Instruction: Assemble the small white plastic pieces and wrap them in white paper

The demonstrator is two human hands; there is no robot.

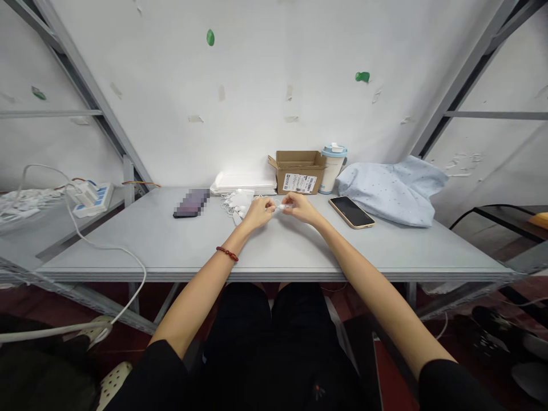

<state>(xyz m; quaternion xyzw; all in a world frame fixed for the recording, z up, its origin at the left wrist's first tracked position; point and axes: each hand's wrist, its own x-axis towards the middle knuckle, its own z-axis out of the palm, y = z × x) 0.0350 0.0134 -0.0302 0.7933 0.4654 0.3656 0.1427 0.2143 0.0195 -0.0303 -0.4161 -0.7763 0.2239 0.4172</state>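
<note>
Both hands meet over the middle of the table. My right hand (300,208) is closed, its fingertips pinching a small white piece (281,207) whose exact kind is too small to tell. My left hand (259,212), with a red bead bracelet on its wrist, is closed in a pinch just left of that piece. What sits between the left fingertips is too small to make out. Just behind and left of it lies a heap of small white pieces with thin white cords (240,200), partly hidden by the hand.
Along the wall stand a white stack (244,182), an open cardboard box (300,174) and a blue-lidded tumbler (332,170). A phone (351,212) and light-blue cloth (389,191) lie right. A purple item (192,203), partly blurred, lies left. A power strip (95,200) sits on the left-hand table.
</note>
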